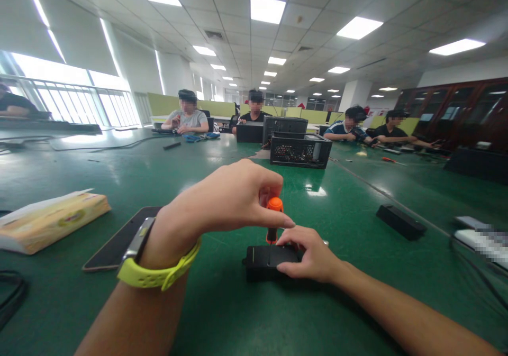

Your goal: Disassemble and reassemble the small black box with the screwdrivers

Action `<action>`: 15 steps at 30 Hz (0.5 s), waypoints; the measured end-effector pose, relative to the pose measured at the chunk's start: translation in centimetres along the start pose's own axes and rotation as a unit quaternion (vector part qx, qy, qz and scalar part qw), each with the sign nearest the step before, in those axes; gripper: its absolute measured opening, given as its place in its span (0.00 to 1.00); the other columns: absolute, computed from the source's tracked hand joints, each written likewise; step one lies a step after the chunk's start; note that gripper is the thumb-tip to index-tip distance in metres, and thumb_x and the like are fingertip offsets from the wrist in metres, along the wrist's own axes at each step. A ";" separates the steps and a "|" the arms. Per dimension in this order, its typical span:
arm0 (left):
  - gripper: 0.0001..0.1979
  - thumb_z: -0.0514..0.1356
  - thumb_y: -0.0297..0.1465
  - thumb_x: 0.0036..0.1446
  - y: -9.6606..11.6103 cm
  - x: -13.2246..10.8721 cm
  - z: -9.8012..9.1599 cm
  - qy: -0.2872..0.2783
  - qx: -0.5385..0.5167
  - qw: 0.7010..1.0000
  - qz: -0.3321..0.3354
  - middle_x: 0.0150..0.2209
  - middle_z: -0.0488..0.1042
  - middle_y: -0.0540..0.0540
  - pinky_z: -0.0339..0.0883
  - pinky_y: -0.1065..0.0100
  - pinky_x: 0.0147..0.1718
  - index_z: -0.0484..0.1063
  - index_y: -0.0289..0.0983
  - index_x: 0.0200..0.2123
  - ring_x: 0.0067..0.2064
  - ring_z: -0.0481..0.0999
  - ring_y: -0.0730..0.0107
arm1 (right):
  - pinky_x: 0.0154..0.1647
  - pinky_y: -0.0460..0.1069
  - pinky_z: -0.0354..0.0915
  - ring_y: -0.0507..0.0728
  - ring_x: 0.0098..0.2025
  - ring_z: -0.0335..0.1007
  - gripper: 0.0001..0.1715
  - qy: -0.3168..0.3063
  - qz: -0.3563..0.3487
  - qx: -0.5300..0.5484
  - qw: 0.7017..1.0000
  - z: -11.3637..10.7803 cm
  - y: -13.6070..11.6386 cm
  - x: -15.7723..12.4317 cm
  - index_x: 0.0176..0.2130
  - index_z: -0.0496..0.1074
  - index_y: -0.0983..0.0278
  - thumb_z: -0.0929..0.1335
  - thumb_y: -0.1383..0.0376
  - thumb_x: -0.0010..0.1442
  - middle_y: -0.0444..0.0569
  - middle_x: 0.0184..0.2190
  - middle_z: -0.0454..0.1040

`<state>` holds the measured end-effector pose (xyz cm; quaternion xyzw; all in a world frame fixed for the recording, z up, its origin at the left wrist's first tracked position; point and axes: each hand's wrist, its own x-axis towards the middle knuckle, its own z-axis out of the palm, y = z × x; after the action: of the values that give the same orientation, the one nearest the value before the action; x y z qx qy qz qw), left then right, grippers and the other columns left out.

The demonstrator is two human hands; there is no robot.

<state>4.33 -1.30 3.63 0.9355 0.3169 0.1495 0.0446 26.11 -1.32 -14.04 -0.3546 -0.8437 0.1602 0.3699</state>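
Note:
A small black box-shaped device [264, 261] lies on the green table [222, 313] just in front of me. My left hand [226, 200], with a yellow-green wristband on its wrist, is closed round the orange handle of a screwdriver [273, 210] that stands upright with its tip on top of the device. My right hand [311, 255] rests on the right end of the device, fingers curled over it and holding it down.
A tissue pack [51, 219] and a dark phone [119, 239] lie at the left. A black block [400, 221] lies at the right. A black computer case [299, 149] stands mid-table. Several people sit at the far side.

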 end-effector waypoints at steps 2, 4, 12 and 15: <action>0.21 0.62 0.50 0.50 0.0 0.0 0.0 0.001 -0.002 1.000 -0.001 0.25 0.71 0.52 0.57 0.71 0.25 0.70 0.37 0.26 0.26 0.67 0.73 | 0.33 0.48 0.61 0.54 0.32 0.67 0.18 0.004 -0.001 -0.002 1.000 0.0 0.0 0.0 0.36 0.75 0.64 0.76 0.62 0.44 0.46 0.32 0.74; 0.17 0.63 0.47 0.51 -0.1 0.0 0.1 0.003 -0.006 1.000 0.002 0.26 0.72 0.52 0.58 0.71 0.26 0.71 0.38 0.28 0.28 0.68 0.73 | 0.34 0.48 0.61 0.54 0.32 0.67 0.17 0.004 -0.003 0.002 1.000 0.1 -0.1 0.0 0.36 0.75 0.64 0.76 0.62 0.44 0.46 0.32 0.74; 0.14 0.62 0.44 0.53 0.0 0.1 0.0 0.006 0.002 1.000 0.005 0.28 0.73 0.51 0.59 0.71 0.27 0.73 0.39 0.30 0.29 0.69 0.73 | 0.32 0.47 0.60 0.54 0.32 0.67 0.17 0.001 -0.001 0.007 1.000 0.0 -0.1 -0.1 0.36 0.75 0.64 0.76 0.62 0.44 0.46 0.32 0.73; 0.19 0.62 0.49 0.51 0.0 0.0 0.0 0.003 0.005 1.000 -0.004 0.25 0.72 0.52 0.58 0.70 0.26 0.72 0.37 0.26 0.27 0.68 0.73 | 0.32 0.47 0.60 0.53 0.31 0.66 0.17 0.006 -0.001 0.003 1.000 0.1 -0.1 -0.1 0.36 0.75 0.64 0.76 0.63 0.44 0.46 0.31 0.73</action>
<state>4.36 -1.31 3.63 0.9339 0.3218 0.1506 0.0393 26.01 -1.50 -14.09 -0.3539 -0.8413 0.1603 0.3759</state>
